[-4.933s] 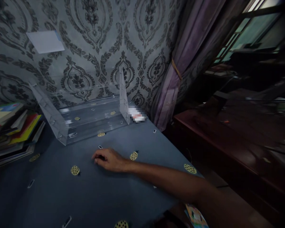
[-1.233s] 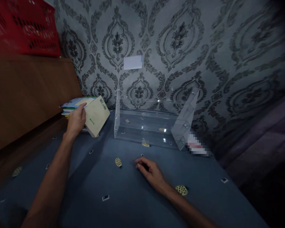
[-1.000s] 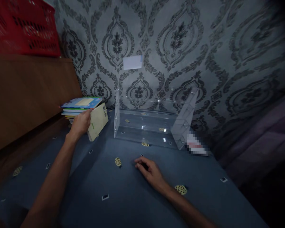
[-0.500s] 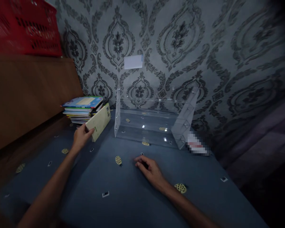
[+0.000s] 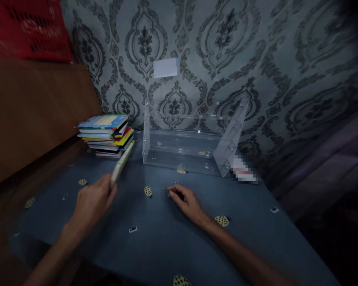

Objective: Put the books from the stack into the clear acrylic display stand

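My left hand (image 5: pixel 92 200) is closed around the near end of a thin pale yellow-green book (image 5: pixel 121 163), held on edge and tilted upward, so mostly its narrow side shows. Just behind it stands an uneven stack of books (image 5: pixel 103 133), with a blue-covered one on top. My right hand (image 5: pixel 187 201) rests low over the dark blue patterned cloth (image 5: pixel 155 250), fingers loosely bent and a gap between thumb and forefinger. Nothing shows in it. Beyond that hand is a clear tiered plastic rack (image 5: pixel 181 161) with upright side panels.
A patterned wall (image 5: pixel 181 35) with a white plate (image 5: pixel 165 67) rises behind the rack. To the left, a red plastic basket (image 5: pixel 26 31) sits on a brown wooden cabinet (image 5: pixel 38 115). A blurred-out white and red item (image 5: pixel 244 170) lies right of the rack.
My left hand has drawn the pale book nearer to me, away from the stack, and turned it edge-on. My right hand keeps its pose. The camera view has shifted slightly.
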{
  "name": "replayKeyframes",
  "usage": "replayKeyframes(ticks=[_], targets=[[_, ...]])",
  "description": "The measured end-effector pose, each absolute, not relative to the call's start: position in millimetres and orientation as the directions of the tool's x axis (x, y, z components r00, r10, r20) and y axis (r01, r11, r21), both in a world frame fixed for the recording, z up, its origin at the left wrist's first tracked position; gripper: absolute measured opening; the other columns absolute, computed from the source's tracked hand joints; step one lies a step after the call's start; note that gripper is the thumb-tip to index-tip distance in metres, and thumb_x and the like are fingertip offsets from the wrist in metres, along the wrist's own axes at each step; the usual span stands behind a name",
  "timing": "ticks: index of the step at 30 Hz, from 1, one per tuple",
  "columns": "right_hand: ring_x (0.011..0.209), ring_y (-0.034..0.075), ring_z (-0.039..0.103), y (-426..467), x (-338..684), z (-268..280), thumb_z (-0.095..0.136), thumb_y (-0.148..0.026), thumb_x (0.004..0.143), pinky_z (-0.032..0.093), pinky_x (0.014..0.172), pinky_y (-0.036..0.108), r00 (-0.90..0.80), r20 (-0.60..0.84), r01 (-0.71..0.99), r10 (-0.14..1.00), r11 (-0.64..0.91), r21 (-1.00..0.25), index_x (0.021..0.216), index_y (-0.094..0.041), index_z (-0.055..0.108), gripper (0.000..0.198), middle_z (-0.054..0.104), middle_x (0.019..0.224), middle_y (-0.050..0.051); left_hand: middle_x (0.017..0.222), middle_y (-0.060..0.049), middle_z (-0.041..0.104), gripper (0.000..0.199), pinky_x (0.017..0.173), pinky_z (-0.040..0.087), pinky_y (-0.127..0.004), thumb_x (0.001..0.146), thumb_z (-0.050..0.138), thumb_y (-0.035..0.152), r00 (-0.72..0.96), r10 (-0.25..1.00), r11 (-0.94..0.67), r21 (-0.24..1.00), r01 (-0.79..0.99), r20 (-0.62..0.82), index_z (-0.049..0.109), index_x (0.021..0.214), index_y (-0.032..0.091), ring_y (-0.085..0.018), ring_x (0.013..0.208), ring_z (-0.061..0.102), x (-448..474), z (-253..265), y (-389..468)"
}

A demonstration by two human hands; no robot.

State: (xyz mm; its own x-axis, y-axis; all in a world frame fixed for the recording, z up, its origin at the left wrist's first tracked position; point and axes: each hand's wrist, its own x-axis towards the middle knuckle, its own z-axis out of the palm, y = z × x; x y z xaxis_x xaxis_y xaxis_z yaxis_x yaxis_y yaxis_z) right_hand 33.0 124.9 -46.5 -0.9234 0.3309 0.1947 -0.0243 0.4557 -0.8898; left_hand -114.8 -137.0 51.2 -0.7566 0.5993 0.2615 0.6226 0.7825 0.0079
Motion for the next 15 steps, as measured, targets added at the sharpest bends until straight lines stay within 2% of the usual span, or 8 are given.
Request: replayKeyframes(ticks=[2,3,5,7,9,11,13,15], targets=[[0.086,0.022,0.069,124,35,-43,0.049,-0.050,0.096,0.052,0.080,0.035,-0.924,0.195,-0.052,0.328,0.400,-0.915,0.106,-0.019,0.067,0.037,0.073,0.089,0.007,0.103,-0.010,0.076,0.033,0.051,0.043,-0.034,0.091,0.041,0.034,-0.739,0.667,0.745,-0.051,0.665,0.099,0.066,0.112,0.025,-0.027,0.066,0.070,-73,53,-124],[0.089,0.023,0.069,124,35,-42,0.048,-0.054,0.097,0.053,0.084,0.036,-0.922,0.198,-0.067,0.334,0.365,-0.929,0.110,-0.019,0.066,0.041,0.073,0.093,0.007,0.101,-0.012,0.076,0.035,0.051,0.045,-0.036,0.092,0.040,0.030,-0.699,0.715,0.699,-0.037,0.714,0.004,0.066,0.116,0.026,-0.029,0.071,0.072,-52,52,-115],[0.094,0.023,0.070,124,34,-41,0.046,-0.061,0.097,0.053,0.089,0.038,-0.908,0.207,-0.098,0.365,0.296,-0.950,0.112,-0.019,0.065,0.049,0.074,0.098,0.009,0.102,-0.014,0.075,0.035,0.051,0.049,-0.039,0.093,0.042,0.026,-0.557,0.816,0.569,0.050,0.821,-0.155,0.069,0.114,0.030,-0.030,0.077,0.073,-18,47,-98],[0.098,0.023,0.070,125,33,-42,0.046,-0.068,0.095,0.054,0.092,0.038,-0.889,0.211,-0.122,0.406,0.235,-0.964,0.109,-0.019,0.065,0.054,0.074,0.102,0.010,0.106,-0.012,0.075,0.033,0.057,0.053,-0.039,0.096,0.044,0.029,-0.327,0.920,0.362,0.153,0.919,-0.214,0.068,0.117,0.035,-0.030,0.087,0.074,0,42,-85],[0.099,0.023,0.070,127,31,-43,0.047,-0.070,0.093,0.054,0.093,0.038,-0.881,0.202,-0.129,0.427,0.195,-0.972,0.106,-0.020,0.065,0.055,0.074,0.103,0.009,0.105,-0.007,0.075,0.032,0.066,0.056,-0.039,0.099,0.042,0.033,-0.234,0.956,0.268,0.203,0.942,-0.176,0.067,0.118,0.037,-0.028,0.093,0.073,-2,40,-76],[0.099,0.022,0.069,128,30,-44,0.048,-0.067,0.094,0.054,0.093,0.038,-0.887,0.196,-0.121,0.417,0.201,-0.972,0.107,-0.020,0.064,0.051,0.073,0.103,0.008,0.105,-0.005,0.075,0.029,0.074,0.057,-0.039,0.100,0.042,0.037,-0.335,0.938,0.345,0.159,0.925,-0.085,0.068,0.114,0.033,-0.028,0.096,0.072,-23,40,-71],[0.098,0.023,0.068,127,31,-43,0.049,-0.058,0.095,0.054,0.092,0.039,-0.899,0.213,-0.102,0.383,0.291,-0.951,0.108,-0.019,0.064,0.044,0.072,0.103,0.009,0.114,-0.011,0.072,0.028,0.082,0.055,-0.041,0.099,0.045,0.032,-0.484,0.875,0.483,0.066,0.873,-0.004,0.067,0.114,0.025,-0.031,0.108,0.067,-57,40,-69],[0.098,0.024,0.066,121,34,-40,0.050,-0.048,0.096,0.052,0.093,0.042,-0.907,0.270,-0.088,0.323,0.483,-0.871,0.109,-0.018,0.065,0.036,0.071,0.103,0.010,0.121,-0.016,0.067,0.031,0.083,0.054,-0.044,0.098,0.047,0.034,-0.574,0.818,0.575,-0.024,0.818,0.043,0.062,0.122,0.020,-0.035,0.113,0.063,-91,37,-71]])
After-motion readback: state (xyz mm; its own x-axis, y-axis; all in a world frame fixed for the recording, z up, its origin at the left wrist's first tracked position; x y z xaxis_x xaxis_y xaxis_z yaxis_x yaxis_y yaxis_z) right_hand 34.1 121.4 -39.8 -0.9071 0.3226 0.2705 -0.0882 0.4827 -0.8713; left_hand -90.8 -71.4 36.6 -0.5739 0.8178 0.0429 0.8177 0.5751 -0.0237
